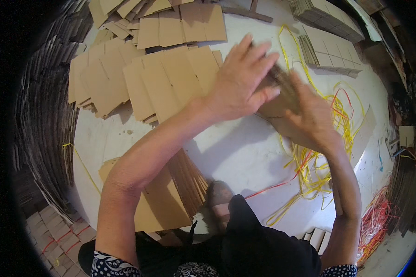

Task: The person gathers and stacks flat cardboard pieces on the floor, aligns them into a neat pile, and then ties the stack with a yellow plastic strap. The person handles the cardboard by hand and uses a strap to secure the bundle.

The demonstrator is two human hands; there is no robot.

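Note:
Between my hands is a stack of brown cardboard pieces [286,90], its edges smeared by motion. My left hand [242,78] is at the stack's left side, fingers spread and thumb pointing toward it; whether it touches the cardboard I cannot tell. Along the right side, my right hand [312,113] grips the stack, its thumb on the near part. Left of my left hand, fanned cardboard pieces [171,78] lie on the white surface. Below my left forearm sits another pile of cardboard [157,203], beside a row of upright sheets [187,184].
Tangled yellow straps [309,177] lie under and beside my right forearm. Neat cardboard stacks [333,48] stand at the far right. More flat cardboard [182,25] is spread at the far left. Tall dark stacks [44,106] line the left edge. Red and white straps [376,224] heap at lower right.

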